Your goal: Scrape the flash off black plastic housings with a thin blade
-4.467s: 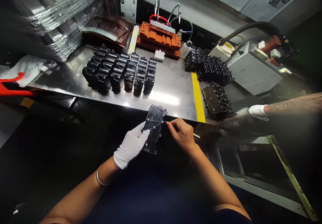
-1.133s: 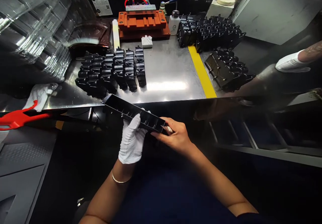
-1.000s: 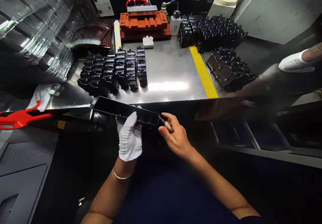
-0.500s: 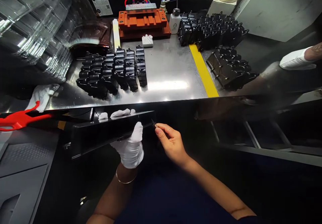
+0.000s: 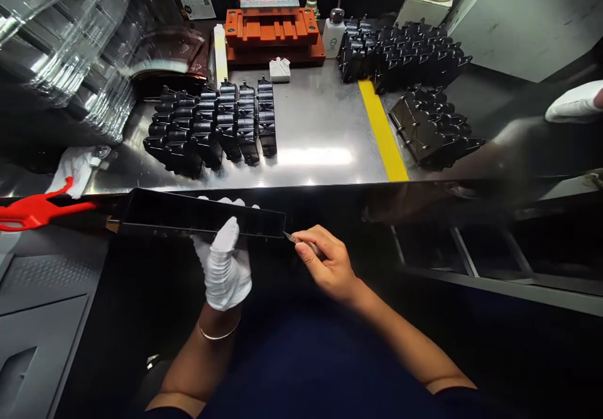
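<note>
A long, glossy black plastic part [image 5: 164, 213] lies across my left hand [image 5: 225, 265] in front of the bench edge. The hand wears a white glove; its thumb presses the near side and its fingertips show over the far edge. My bare right hand [image 5: 330, 261] is closed on a craft knife [image 5: 290, 237]. Its thin pointed blade is at the right end of the black part, touching or very close to it. Most of the knife's handle is hidden in my fingers.
Black ribbed parts [image 5: 207, 124] stand in rows on the steel bench [image 5: 311, 124]; more [image 5: 419, 54] are beyond the yellow tape [image 5: 382, 130]. An orange fixture [image 5: 271, 32] and a white bottle [image 5: 334, 32] stand behind. Another person's gloved hand [image 5: 572, 102] is at right. Red-handled pliers-like tool [image 5: 32, 210] lies left.
The black part has turned in my left hand, so its long face now tips differently and its left end is higher. The knife blade has come to its right end corner.
</note>
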A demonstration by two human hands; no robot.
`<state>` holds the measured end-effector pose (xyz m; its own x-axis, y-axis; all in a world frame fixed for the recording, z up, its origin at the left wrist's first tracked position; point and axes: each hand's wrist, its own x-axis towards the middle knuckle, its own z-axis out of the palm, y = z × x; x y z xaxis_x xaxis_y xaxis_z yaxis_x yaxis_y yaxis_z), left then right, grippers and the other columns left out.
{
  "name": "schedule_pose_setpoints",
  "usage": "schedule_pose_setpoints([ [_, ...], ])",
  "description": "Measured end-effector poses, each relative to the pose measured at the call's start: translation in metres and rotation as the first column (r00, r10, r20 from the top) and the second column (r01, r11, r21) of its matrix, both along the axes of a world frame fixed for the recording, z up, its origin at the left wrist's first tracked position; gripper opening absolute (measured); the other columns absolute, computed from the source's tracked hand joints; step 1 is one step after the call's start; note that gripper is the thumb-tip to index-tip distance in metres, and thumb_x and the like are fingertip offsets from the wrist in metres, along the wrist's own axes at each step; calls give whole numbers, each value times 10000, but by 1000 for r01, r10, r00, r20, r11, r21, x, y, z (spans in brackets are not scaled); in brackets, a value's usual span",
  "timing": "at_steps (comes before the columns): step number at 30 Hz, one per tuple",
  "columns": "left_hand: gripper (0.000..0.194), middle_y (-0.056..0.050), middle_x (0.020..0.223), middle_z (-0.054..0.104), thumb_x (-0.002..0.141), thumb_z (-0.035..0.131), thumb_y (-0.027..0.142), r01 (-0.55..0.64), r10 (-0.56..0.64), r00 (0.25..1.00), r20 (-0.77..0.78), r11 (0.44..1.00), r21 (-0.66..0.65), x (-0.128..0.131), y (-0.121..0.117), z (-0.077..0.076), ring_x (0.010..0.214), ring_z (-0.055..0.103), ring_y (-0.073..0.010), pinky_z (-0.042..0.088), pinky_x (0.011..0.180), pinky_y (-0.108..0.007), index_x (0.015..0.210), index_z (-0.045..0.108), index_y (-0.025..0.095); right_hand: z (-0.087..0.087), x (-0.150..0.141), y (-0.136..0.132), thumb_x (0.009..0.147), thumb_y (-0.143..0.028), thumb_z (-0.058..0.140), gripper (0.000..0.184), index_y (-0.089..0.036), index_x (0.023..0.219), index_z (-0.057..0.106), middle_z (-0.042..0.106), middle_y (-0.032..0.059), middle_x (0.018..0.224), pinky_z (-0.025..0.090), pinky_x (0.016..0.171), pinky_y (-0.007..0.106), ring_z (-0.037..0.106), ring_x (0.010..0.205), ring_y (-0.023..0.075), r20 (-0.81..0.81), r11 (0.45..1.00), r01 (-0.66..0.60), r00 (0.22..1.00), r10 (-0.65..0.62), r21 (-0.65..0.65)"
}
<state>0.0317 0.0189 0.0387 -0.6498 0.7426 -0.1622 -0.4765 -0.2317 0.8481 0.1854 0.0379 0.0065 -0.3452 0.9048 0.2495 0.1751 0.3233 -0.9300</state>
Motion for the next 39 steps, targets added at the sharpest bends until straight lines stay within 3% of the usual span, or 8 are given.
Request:
schedule_pose_setpoints([
  [11, 550, 59, 1089, 660, 643, 820, 195, 84, -88, 992, -87, 995, -48, -3, -3, -5, 1057, 634, -180, 492, 1021, -426, 1118, 604, 369, -18, 4, 8, 879, -310, 598, 183, -223, 935, 749, 643, 29, 694, 484, 564, 267, 572, 613, 128, 49, 998, 29, 998, -31, 57],
  [14, 571, 28, 1030, 663, 637, 809, 237, 184, -184, 983, 16, 981, -64, -7, -6, -2, 931, 651, -171, 552, 907, -389, 1156, 595, 343, -28, 7, 19, 881, -320, 594, 190, -220, 913, 751, 651, 25, 691, 471, 574, 269, 559, 615, 127, 65, 997, 80, 995, -81, 20],
  [17, 449, -46, 924, 666, 689, 717, 437, 498, -438, 835, 333, 859, -119, -10, -10, -1, 718, 645, -176, 579, 622, -334, 1085, 645, 240, -33, 14, 26, 882, -331, 590, 204, -202, 888, 748, 636, 22, 682, 442, 550, 262, 539, 598, 122, 83, 988, 150, 986, -147, -44],
  [19, 413, -57, 863, 665, 686, 705, 464, 587, -485, 770, 414, 793, -162, -10, -9, -4, 627, 623, -164, 542, 524, -300, 1004, 656, 206, -29, 19, 24, 886, -322, 589, 197, -194, 902, 739, 634, 22, 693, 442, 558, 258, 553, 616, 124, 95, 992, 102, 991, -95, -72],
  [23, 310, -5, 839, 649, 704, 736, 370, 435, -383, 895, 228, 862, -261, -7, -5, -18, 631, 604, -126, 522, 555, -252, 942, 620, 210, -9, 30, 6, 897, -268, 589, 156, -186, 963, 704, 644, 15, 729, 439, 539, 229, 536, 572, 93, 84, 980, -190, 977, 195, -59],
  [27, 303, 8, 842, 623, 738, 714, 394, 425, -383, 904, 192, 857, -293, -7, -3, -25, 652, 589, -124, 503, 566, -246, 950, 602, 208, -4, 36, -6, 899, -220, 590, 137, -169, 981, 687, 651, 28, 722, 445, 546, 226, 553, 589, 100, 127, 935, -353, 930, 346, 30],
  [33, 302, 34, 858, 582, 747, 720, 344, 496, -502, 862, 69, 809, -314, -6, -7, -22, 719, 540, -99, 470, 666, -226, 981, 589, 203, -15, 33, 5, 891, -196, 609, 129, -154, 981, 691, 666, 36, 699, 456, 529, 222, 572, 581, 104, 126, 932, -334, 940, 317, 142],
  [39, 438, -28, 1030, 607, 730, 724, 381, 695, -720, 690, 79, 627, -351, -2, -15, -16, 924, 558, -199, 458, 831, -336, 1098, 570, 199, -17, 31, 45, 898, -241, 599, 134, -171, 941, 706, 689, 45, 728, 470, 525, 228, 589, 586, 109, 126, 951, -196, 977, 170, 239],
])
